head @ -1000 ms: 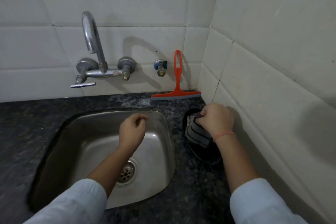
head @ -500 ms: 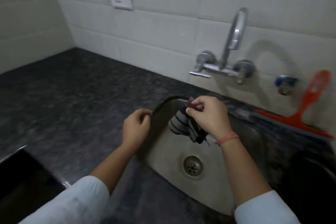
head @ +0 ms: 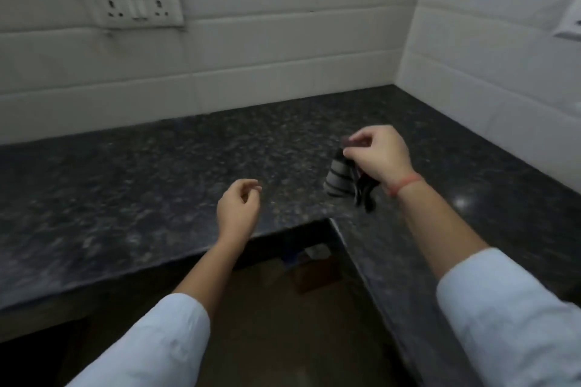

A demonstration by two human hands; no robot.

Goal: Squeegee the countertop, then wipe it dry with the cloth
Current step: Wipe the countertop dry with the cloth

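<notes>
My right hand pinches the top of a small cloth with grey and black stripes, which hangs down just above the dark speckled granite countertop. The counter is L-shaped and runs along the back wall and down the right side. My left hand hovers over the counter's front edge, fingers loosely curled, holding nothing. The squeegee and the sink are out of view.
White tiled walls meet in a corner at the back right. A white socket plate sits on the back wall at the left, and another socket on the right wall. Below the counter's inner corner lies a shadowed floor.
My view swung left, away from the sink, tap and orange squeegee, to the bare counter corner. My right hand lifted the cloth from beside the sink and carried it along. The left hand stayed empty.
</notes>
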